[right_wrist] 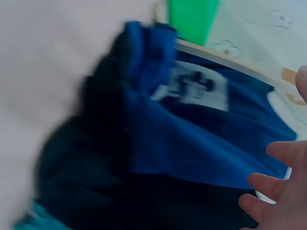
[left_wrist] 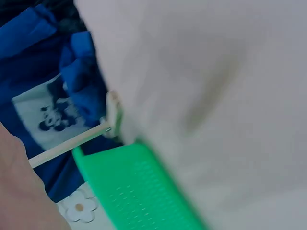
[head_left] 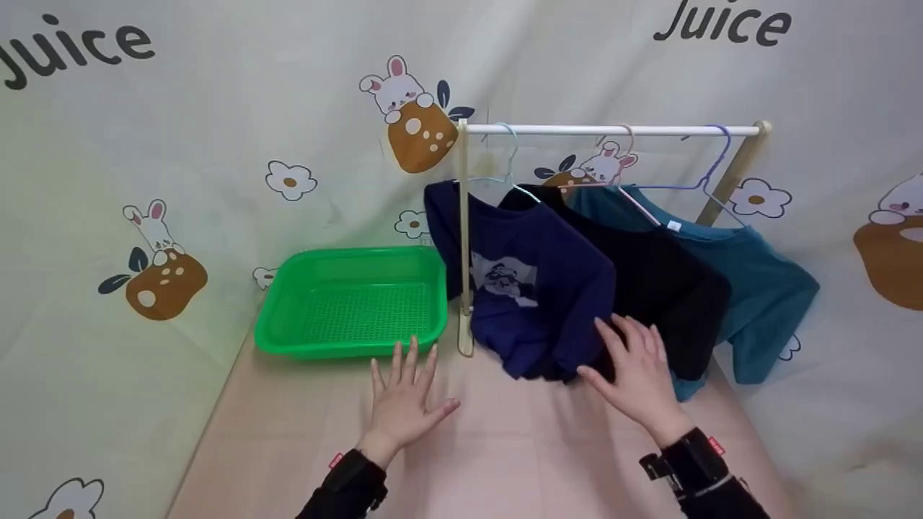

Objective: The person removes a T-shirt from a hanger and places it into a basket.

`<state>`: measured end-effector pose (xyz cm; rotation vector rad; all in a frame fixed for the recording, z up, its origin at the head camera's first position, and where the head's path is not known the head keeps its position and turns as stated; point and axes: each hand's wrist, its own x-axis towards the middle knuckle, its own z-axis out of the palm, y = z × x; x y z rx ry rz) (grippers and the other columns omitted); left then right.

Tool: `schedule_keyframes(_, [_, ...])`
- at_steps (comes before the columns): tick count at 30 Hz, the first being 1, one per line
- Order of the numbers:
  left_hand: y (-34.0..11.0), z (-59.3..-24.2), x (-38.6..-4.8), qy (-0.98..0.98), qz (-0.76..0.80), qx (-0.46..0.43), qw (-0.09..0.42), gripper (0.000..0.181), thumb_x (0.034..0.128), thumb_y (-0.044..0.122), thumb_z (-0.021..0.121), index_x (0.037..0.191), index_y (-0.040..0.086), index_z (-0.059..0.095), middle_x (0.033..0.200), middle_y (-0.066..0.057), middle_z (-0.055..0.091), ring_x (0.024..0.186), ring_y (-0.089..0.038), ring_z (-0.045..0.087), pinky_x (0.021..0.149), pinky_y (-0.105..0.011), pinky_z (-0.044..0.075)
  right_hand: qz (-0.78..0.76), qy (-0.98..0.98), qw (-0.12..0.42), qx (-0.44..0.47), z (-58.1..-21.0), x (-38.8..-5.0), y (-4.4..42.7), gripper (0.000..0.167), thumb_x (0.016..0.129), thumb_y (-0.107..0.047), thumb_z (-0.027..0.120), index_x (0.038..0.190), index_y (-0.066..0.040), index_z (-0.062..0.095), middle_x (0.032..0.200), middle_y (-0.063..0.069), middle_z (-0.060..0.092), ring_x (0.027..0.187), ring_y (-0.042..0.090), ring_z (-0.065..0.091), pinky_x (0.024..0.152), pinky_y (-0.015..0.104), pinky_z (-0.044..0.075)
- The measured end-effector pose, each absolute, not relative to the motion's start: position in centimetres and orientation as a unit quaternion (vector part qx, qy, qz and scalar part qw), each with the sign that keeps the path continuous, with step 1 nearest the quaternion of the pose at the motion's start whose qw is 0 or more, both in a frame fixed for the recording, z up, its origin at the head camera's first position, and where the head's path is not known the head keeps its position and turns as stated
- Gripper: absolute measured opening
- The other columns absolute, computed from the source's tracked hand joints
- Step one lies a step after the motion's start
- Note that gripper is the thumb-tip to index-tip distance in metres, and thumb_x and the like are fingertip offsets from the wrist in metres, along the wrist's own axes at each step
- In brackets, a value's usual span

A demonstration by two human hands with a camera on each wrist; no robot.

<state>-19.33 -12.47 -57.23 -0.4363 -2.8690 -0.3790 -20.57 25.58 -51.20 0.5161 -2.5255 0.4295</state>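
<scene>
Currently, the navy shirt (head_left: 566, 274) is partly hiding the black shirt (head_left: 667, 281), which is overlapping the teal shirt (head_left: 768, 277); only a teal corner is showing in the right wrist view. All three are hanging from the rack (head_left: 562, 130). The left hand (head_left: 404, 412) is holding its empty fingers spread near the green basket (head_left: 360, 313); apart from it, the right hand (head_left: 638, 378) is doing likewise by the navy and black shirts, any contact being unclear.
</scene>
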Motion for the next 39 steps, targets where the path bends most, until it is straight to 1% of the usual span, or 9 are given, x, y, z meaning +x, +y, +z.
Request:
schedule_keyframes(2, [-12.6, -56.3, -19.6, -0.973, -0.135, -0.154, 0.105, 0.093, 0.0868, 0.071, 0.053, 0.157, 0.016, 0.028, 0.163, -0.019, 0.010, 0.148, -0.044, 0.007, 0.109, -0.072, 0.000, 0.163, -0.926, 0.279, 0.195, -49.5, -21.0, 25.5, 0.074, 0.084, -0.049, 0.074, 0.140, -0.005, 0.053, 0.138, 0.024, 0.047, 0.129, 0.043, 0.039, 0.110, 0.065, 0.018])
schedule_keyframes(5, [-12.8, -54.9, -20.0, -0.972, -0.147, -0.158, 0.088, 0.096, 0.0861, 0.075, 0.050, 0.159, 0.019, 0.022, 0.164, -0.016, 0.004, 0.149, -0.040, 0.000, 0.109, -0.071, -0.005, 0.165, -0.920, 0.293, 0.200, -47.1, -22.0, 25.3, 0.069, 0.086, -0.049, 0.072, 0.137, -0.005, 0.054, 0.136, 0.021, 0.047, 0.127, 0.041, 0.040, 0.112, 0.062, 0.017])
schedule_keyframes(9, [-12.9, -53.6, -20.9, -0.970, -0.163, -0.156, 0.086, 0.099, 0.0843, 0.081, 0.044, 0.160, 0.022, 0.019, 0.165, -0.012, 0.000, 0.150, -0.035, -0.006, 0.110, -0.068, -0.010, 0.172, -0.918, 0.291, 0.207, -44.5, -23.7, 24.6, 0.067, 0.088, -0.048, 0.069, 0.138, -0.006, 0.054, 0.137, 0.020, 0.047, 0.129, 0.039, 0.039, 0.113, 0.060, 0.017])
schedule_keyframes(13, [-13.0, -52.7, -21.9, -0.969, -0.166, -0.151, 0.108, 0.101, 0.0824, 0.081, 0.048, 0.160, 0.024, 0.017, 0.165, -0.011, 0.002, 0.150, -0.035, -0.004, 0.110, -0.068, -0.007, 0.174, -0.917, 0.287, 0.215, -42.6, -25.8, 23.5, 0.067, 0.090, -0.049, 0.067, 0.139, -0.006, 0.053, 0.137, 0.019, 0.048, 0.127, 0.038, 0.040, 0.111, 0.058, 0.021])
schedule_keyframes(17, [-12.8, -52.1, -22.9, -0.966, -0.168, -0.151, 0.125, 0.102, 0.0815, 0.077, 0.056, 0.160, 0.025, 0.017, 0.165, -0.011, 0.004, 0.150, -0.035, -0.002, 0.111, -0.068, -0.004, 0.177, -0.914, 0.292, 0.221, -41.0, -28.0, 22.3, 0.065, 0.091, -0.047, 0.066, 0.138, -0.004, 0.053, 0.135, 0.019, 0.050, 0.125, 0.038, 0.042, 0.109, 0.057, 0.025])
schedule_keyframes(22, [-12.2, -51.9, -23.8, -0.962, -0.177, -0.154, 0.143, 0.101, 0.0814, 0.073, 0.061, 0.159, 0.020, 0.023, 0.164, -0.014, 0.012, 0.149, -0.038, 0.004, 0.111, -0.069, 0.001, 0.175, -0.916, 0.286, 0.220, -39.4, -30.5, 20.9, 0.065, 0.093, -0.046, 0.064, 0.140, -0.002, 0.052, 0.135, 0.020, 0.052, 0.126, 0.039, 0.042, 0.109, 0.055, 0.026])
schedule_keyframes(28, [-11.5, -52.8, -24.6, -0.953, -0.199, -0.146, 0.174, 0.098, 0.0810, 0.063, 0.069, 0.156, 0.014, 0.031, 0.161, -0.016, 0.022, 0.148, -0.040, 0.012, 0.111, -0.069, 0.004, 0.177, -0.933, 0.241, 0.199, -38.1, -33.0, 19.1, 0.066, 0.096, -0.047, 0.060, 0.144, -0.003, 0.048, 0.138, 0.021, 0.050, 0.130, 0.039, 0.040, 0.110, 0.055, 0.026])
schedule_keyframes(34, [-11.0, -54.0, -25.2, -0.945, -0.221, -0.134, 0.202, 0.096, 0.0803, 0.060, 0.071, 0.153, 0.008, 0.036, 0.157, -0.019, 0.030, 0.145, -0.042, 0.020, 0.110, -0.070, 0.011, 0.192, -0.945, 0.191, 0.183, -37.1, -35.2, 17.4, 0.062, 0.098, -0.039, 0.060, 0.145, -0.001, 0.045, 0.142, 0.024, 0.046, 0.133, 0.041, 0.037, 0.110, 0.053, 0.028])
schedule_keyframes(39, [-10.4, -54.9, -25.3, -0.939, -0.241, -0.128, 0.211, 0.095, 0.0799, 0.056, 0.074, 0.152, 0.006, 0.038, 0.154, -0.022, 0.035, 0.143, -0.043, 0.025, 0.110, -0.070, 0.013, 0.211, -0.950, 0.149, 0.175, -36.0, -36.5, 16.0, 0.060, 0.099, -0.034, 0.059, 0.145, 0.001, 0.043, 0.145, 0.024, 0.045, 0.136, 0.040, 0.037, 0.112, 0.051, 0.029])
